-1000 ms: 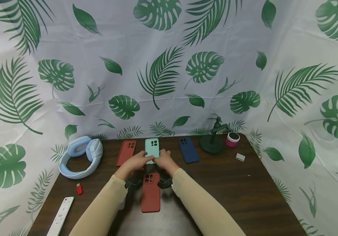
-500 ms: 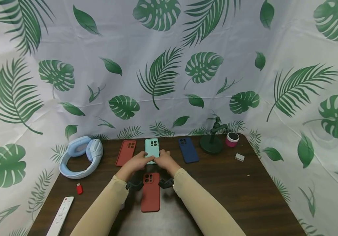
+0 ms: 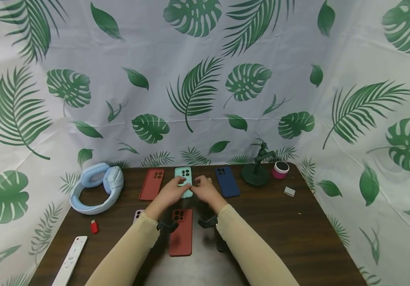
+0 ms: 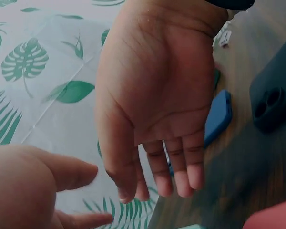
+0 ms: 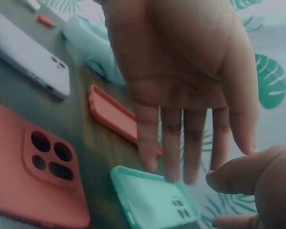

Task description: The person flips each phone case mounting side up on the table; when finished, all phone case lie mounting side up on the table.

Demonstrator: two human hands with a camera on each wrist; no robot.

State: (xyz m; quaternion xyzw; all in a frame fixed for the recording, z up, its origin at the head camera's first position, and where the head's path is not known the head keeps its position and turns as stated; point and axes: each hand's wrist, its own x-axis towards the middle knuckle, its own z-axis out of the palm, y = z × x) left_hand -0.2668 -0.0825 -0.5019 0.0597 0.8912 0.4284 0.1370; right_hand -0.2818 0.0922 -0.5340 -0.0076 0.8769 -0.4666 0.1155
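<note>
A mint-green phone case (image 3: pixel 183 172) lies at the back middle of the table; the right wrist view shows its open inner side (image 5: pixel 150 198). My left hand (image 3: pixel 170 192) is over its left edge and my right hand (image 3: pixel 207 191) beside its right edge. Both have relaxed fingers, with nothing held and the thumbs close together. In the left wrist view, my right palm (image 4: pixel 157 71) faces the camera with fingers extended. Below my wrists lies a red phone case (image 3: pixel 181 238) with a camera cutout, partly covered by my left wrist strap.
Another red case (image 3: pixel 151 184) and a blue case (image 3: pixel 227 181) flank the mint one. A lavender phone (image 5: pixel 33 57) and dark phone (image 4: pixel 276 90) lie near my forearms. Also around are headphones (image 3: pixel 113 180), a remote (image 3: pixel 69 260), red USB stick (image 3: pixel 94 227), lamp (image 3: pixel 255 174) and pink jar (image 3: pixel 280 170).
My hands have come off the mint case and drawn slightly apart at the wrists, fingers loosening. The case stays in place. The lavender phone and a dark edge near my right forearm now show.
</note>
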